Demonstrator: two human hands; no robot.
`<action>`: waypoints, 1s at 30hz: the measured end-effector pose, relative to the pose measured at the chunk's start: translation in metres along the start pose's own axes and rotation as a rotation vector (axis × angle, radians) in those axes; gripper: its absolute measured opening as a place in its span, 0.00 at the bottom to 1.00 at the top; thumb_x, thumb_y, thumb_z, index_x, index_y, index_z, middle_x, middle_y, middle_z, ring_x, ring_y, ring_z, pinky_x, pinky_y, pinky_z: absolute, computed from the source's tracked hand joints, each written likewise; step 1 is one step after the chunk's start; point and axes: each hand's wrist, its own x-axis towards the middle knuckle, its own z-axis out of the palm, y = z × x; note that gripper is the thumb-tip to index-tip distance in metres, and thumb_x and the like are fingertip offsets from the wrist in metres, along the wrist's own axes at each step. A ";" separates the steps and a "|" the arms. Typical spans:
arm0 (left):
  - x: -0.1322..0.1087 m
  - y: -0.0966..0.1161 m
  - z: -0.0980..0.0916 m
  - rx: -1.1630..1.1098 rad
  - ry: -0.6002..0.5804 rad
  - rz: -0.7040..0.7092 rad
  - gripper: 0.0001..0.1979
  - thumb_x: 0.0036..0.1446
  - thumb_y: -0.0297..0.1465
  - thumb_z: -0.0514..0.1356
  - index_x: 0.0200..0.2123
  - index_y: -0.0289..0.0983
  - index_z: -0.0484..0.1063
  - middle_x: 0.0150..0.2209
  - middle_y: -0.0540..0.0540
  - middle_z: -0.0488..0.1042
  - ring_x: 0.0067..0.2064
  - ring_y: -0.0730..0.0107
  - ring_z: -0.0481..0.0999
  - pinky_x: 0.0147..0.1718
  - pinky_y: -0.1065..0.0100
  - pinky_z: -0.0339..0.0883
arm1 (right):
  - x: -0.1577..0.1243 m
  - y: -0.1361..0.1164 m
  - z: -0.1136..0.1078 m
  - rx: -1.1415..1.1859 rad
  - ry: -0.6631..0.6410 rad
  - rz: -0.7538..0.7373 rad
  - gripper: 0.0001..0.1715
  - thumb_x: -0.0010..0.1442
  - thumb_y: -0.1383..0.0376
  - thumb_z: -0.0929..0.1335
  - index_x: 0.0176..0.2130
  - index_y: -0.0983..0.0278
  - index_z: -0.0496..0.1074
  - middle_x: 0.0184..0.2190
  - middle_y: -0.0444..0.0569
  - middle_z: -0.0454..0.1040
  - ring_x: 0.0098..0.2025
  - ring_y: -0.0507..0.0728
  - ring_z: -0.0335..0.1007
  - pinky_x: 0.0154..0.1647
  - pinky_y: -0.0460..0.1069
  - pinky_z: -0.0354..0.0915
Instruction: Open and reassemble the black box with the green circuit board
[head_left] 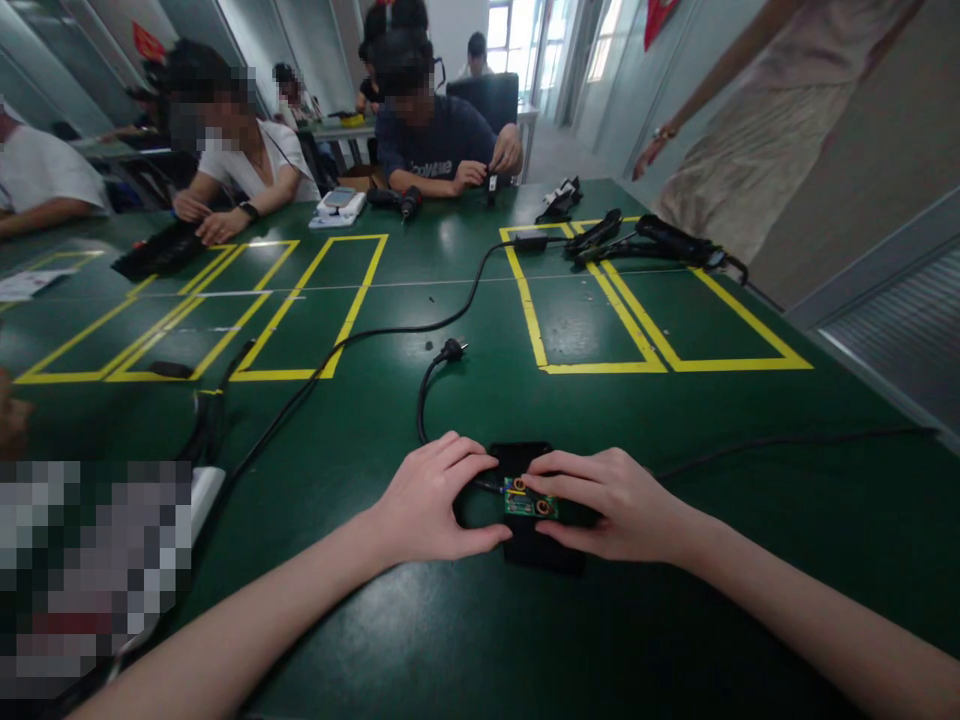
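From here I see the left hand (431, 500), fingers apart, at the black case (541, 554), the right hand (621, 505) clamped on the circuit board (525, 502).

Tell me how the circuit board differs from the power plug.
Colour: the circuit board is green with copper-coloured rings, while the power plug is black with metal pins.
Shape: the circuit board is a flat, roughly rectangular piece; the power plug is a chunky, rounded body.
Place: the circuit board is at the fingertips of the right hand, while the power plug lies untouched on the table.
Shared: both are small.
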 end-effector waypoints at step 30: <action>0.003 0.003 -0.001 0.034 -0.011 -0.034 0.24 0.57 0.40 0.67 0.53 0.35 0.73 0.48 0.38 0.78 0.46 0.54 0.77 0.46 0.54 0.77 | 0.000 0.011 0.005 -0.006 0.056 0.029 0.14 0.72 0.59 0.68 0.51 0.65 0.76 0.44 0.55 0.82 0.39 0.55 0.83 0.33 0.46 0.73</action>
